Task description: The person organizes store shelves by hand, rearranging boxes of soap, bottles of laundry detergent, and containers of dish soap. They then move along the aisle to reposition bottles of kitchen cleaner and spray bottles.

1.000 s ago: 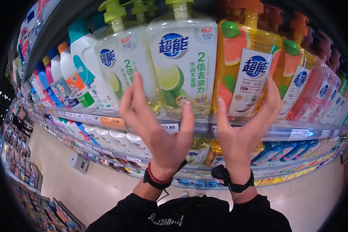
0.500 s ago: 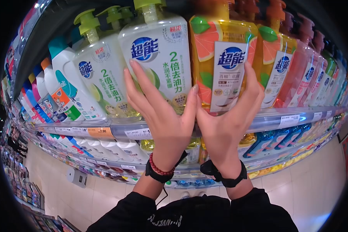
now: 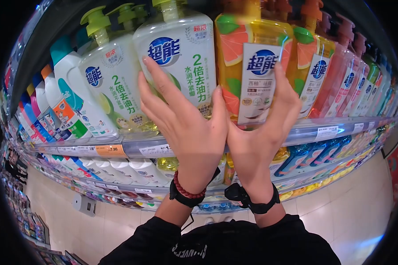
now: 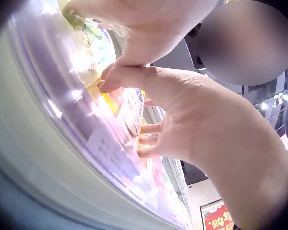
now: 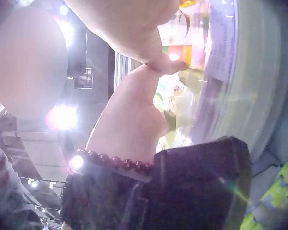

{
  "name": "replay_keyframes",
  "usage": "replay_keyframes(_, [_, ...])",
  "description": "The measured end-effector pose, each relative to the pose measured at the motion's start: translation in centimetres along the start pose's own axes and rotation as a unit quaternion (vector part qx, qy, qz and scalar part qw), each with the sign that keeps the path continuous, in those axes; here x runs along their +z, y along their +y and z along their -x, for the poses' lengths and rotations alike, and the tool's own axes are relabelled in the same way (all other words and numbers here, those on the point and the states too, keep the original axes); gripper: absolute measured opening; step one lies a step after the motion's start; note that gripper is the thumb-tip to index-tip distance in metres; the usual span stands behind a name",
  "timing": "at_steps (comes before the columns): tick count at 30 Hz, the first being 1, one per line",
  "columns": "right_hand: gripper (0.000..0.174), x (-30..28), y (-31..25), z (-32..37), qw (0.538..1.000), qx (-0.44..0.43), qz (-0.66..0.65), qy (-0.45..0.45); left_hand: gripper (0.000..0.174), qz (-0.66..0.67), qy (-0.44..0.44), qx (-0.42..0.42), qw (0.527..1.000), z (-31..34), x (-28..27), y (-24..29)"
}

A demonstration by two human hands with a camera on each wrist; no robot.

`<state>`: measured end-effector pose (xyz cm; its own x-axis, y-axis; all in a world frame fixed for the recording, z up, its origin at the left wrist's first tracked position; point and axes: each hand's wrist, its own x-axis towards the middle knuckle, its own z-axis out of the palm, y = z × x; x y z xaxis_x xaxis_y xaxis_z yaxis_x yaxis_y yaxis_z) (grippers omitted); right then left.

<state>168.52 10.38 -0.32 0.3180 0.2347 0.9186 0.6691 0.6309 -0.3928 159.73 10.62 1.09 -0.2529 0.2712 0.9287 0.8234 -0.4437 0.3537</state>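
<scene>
A clear pump bottle of dish soap with a lime label [image 3: 194, 48] stands at the front of the shelf. Spread over its lower front is my left hand [image 3: 188, 126], fingers fairly straight at its left side and thumb at its right edge. Right beside it is an amber pump bottle with grapefruit pictures [image 3: 255, 84]. My right hand [image 3: 263, 137] spans its lower part, index finger by the label's right edge. The two hands meet near the thumbs. In the left wrist view, the right hand's fingers [image 4: 149, 139] lie at the side of the grapefruit bottle.
More lime pump bottles [image 3: 112, 84] and white bottles with teal caps [image 3: 70, 75] line the left. Pink pump bottles [image 3: 340, 84] run off to the right. A shelf edge with price tags [image 3: 150, 151] crosses below, over a lower shelf with blue bottles [image 3: 314, 152].
Both hands were blurred and apart a second ago, then came together at the thumbs. The bottles have shifted left in the head view. Over the last half second the hands have barely moved.
</scene>
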Motion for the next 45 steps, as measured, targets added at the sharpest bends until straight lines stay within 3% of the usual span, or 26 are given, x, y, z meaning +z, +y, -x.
replay_keyframes(10, [0.082, -0.6, 0.5, 1.8, 0.997, 0.001, 0.063, -0.044, 0.094, -0.002, 0.028, -0.027, 0.999, 0.0, 0.1, 0.2])
replay_keyframes(19, [0.082, -1.2, 0.9, 2.0, 0.997, -0.011, 0.058, -0.058, 0.104, 0.008, 0.050, 0.009, 0.999, -0.2, 0.5, -1.1])
replay_keyframes(34, [0.077, -2.2, 1.5, 1.9, 0.995, -0.009, 0.043, -0.090, 0.101, -0.044, 0.005, 0.039, 0.998, 0.0, -0.2, -1.0])
replay_keyframes(45, [0.077, -3.1, 1.4, 1.8, 0.987, -0.011, 0.073, -0.146, 0.104, -0.052, -0.018, 0.005, 0.998, -0.5, -0.8, -0.6])
